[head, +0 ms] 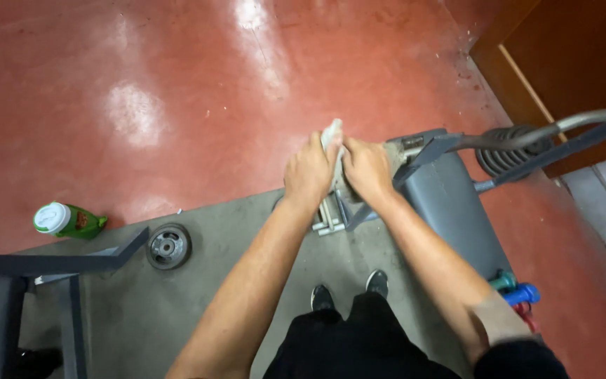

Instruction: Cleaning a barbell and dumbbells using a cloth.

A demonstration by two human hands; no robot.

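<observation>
My left hand (308,172) and my right hand (366,168) are pressed side by side on a pale cloth (331,133), whose tip sticks up between them. The cloth lies against the end of a grey padded gym bench (450,203), near its metal frame (331,221). Both hands are closed around the cloth. What is under the cloth is hidden by my fingers. My black shoes (348,289) stand on the grey mat below.
A small round weight plate (168,245) lies on the grey mat (233,281). A green bottle with a white cap (64,221) lies on the red floor. Stacked plates (510,151) sit on a bar at right. Blue and teal dumbbells (517,289) lie beside the bench. A dark frame (50,263) stands at left.
</observation>
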